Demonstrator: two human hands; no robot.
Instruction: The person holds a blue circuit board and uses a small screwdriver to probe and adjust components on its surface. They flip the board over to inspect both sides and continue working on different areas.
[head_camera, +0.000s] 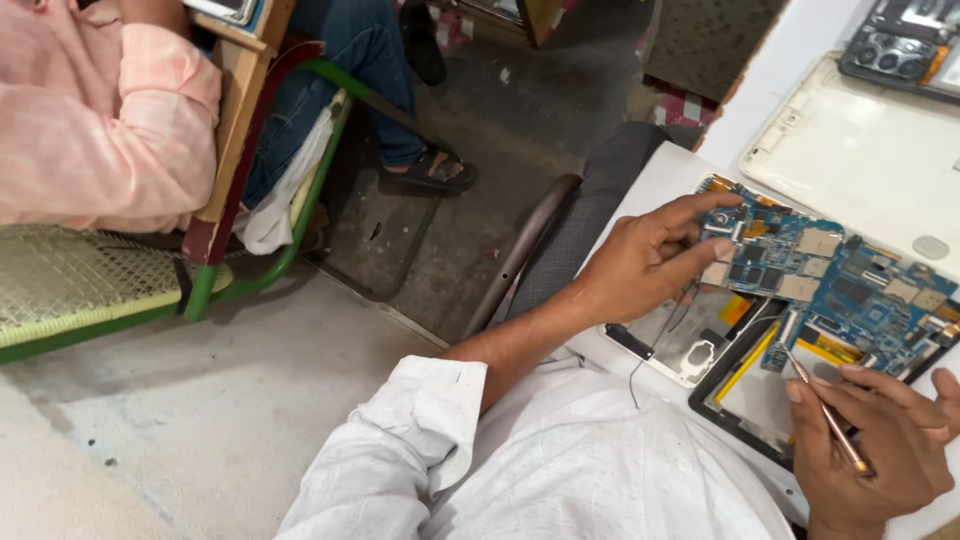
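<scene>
My left hand (645, 262) steadies a blue circuit board (840, 285) over an opened tablet (745, 385) on the white counter (668, 180); my right hand (885, 440) holds tweezers (825, 412) at its edge.

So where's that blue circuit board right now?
In the head view, the circuit board sits at the right, over the opened tablet frame. The left hand holds its left end, and the right hand points tweezers at its lower edge.

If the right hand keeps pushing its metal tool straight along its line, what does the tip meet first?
Most likely the blue circuit board: the tool in the right hand points up-left, its tip at the board's lower edge, though depth is unclear.
</scene>
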